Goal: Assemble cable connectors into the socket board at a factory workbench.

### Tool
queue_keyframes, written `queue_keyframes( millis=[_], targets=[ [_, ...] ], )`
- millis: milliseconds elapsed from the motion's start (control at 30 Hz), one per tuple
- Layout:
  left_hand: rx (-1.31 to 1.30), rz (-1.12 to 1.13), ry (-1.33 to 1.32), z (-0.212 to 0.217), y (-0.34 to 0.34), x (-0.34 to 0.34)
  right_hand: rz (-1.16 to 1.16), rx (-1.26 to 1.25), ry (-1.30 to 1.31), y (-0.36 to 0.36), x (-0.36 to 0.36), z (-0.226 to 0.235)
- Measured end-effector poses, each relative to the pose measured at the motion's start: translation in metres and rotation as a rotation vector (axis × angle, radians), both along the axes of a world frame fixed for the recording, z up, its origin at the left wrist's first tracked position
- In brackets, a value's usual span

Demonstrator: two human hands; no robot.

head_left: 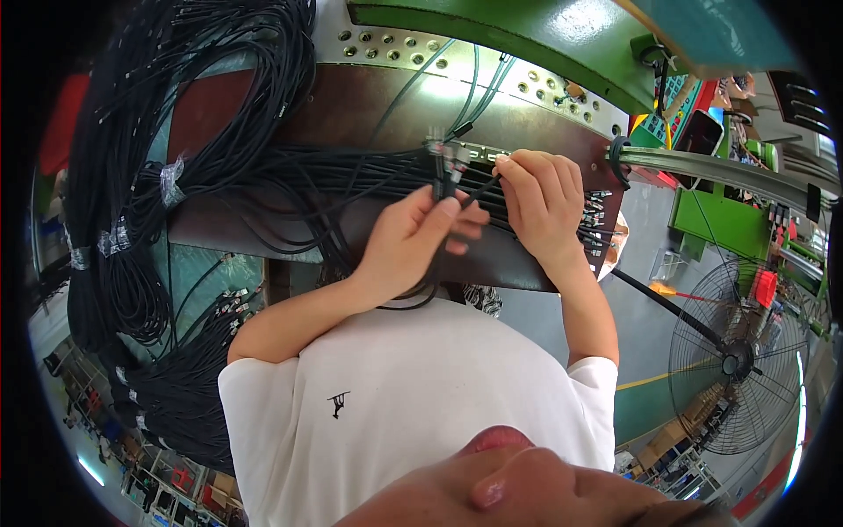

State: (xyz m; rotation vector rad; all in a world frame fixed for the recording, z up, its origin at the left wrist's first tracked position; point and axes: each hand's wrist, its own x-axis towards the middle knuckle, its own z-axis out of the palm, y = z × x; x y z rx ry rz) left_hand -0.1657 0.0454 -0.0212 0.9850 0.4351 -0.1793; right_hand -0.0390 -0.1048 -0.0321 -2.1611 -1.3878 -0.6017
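Observation:
My left hand (408, 235) is closed around a few black cables, and their metal-tipped connectors (450, 158) stick up above its thumb. Just to the right, my right hand (543, 198) pinches a black cable (481, 188) between thumb and fingertips. That cable slants down from the right fingertips to the left hand. Under both hands, a wide row of black cables (351, 164) lies across the dark brown table (386, 105). Several loose connector ends (595, 211) show beyond my right wrist. A small metal fixture (479, 152) sits behind the fingers, partly covered by them.
Big tied bundles of black cable (132, 237) hang at the left, with more cables (189, 386) lower down. A green machine frame (509, 39) and a perforated metal plate (386, 46) stand at the back. At the right are a metal rail (720, 172) and a caged fan (738, 360).

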Motion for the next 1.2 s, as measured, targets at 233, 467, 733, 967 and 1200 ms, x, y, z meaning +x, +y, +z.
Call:
queue_keyframes(
  millis=[233,467,733,967,1200],
  targets=[
    [-0.304,0.014,-0.044,0.017,0.019,-0.001,0.013,0.12,0.386,0.022,-0.002,-0.006],
    [-0.322,-0.07,-0.009,0.009,0.013,-0.001,-0.02,0.037,0.474,0.025,-0.002,-0.007],
    [-0.34,-0.061,-0.047,0.01,0.007,0.002,0.017,0.226,0.804,0.018,0.002,0.041],
    [-0.257,-0.103,-0.03,0.013,0.005,0.008,0.168,0.105,0.115,0.024,0.01,0.022],
    [-0.261,-0.118,-0.042,0.014,0.004,0.008,0.206,0.032,-0.1,0.015,0.006,0.025]
  ],
)
